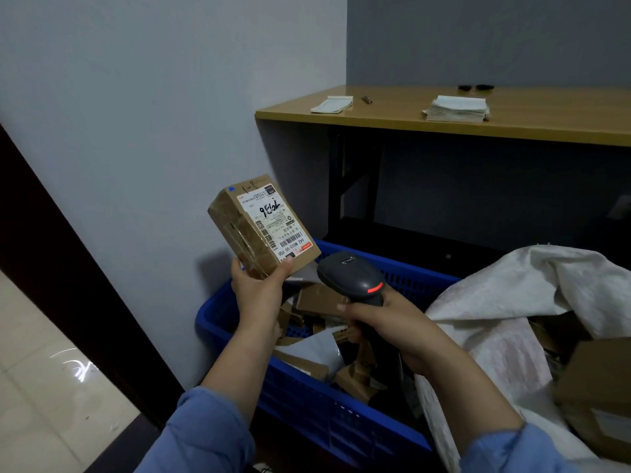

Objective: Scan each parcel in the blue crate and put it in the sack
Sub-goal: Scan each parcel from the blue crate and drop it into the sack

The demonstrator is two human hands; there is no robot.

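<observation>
My left hand [259,288] grips the lower end of a brown cardboard parcel [239,230] and holds it up above the blue crate [307,397], its white shipping label turned toward me. My right hand [386,322] grips the handle of a dark barcode scanner [351,274], whose head points at the parcel's label from the right. Several more brown boxes and grey mailers lie in the crate. The white woven sack [505,302] stands open at the right with brown parcels inside.
A wooden table [392,121] stands behind the crate, with a paper stack [457,109], a small booklet [331,104] and small dark items on it. A grey wall is at the left. A dark door frame [68,285] and pale tiled floor lie at the lower left.
</observation>
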